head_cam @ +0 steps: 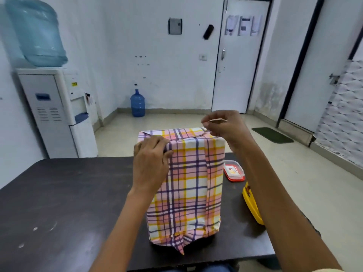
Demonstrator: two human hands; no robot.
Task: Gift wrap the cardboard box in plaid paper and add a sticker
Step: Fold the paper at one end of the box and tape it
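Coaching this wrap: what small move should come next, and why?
Probably lower the right hand and press its pinched piece onto the top fold: the left hand holds the paper, and the piece hovers just above.

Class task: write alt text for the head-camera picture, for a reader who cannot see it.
A person's left hand grips the top edge of a tall plaid-wrapped box standing on a dark table, while the right hand pinches a small brownish piece just above the box. A red-rimmed container and a yellow object lie to its right.
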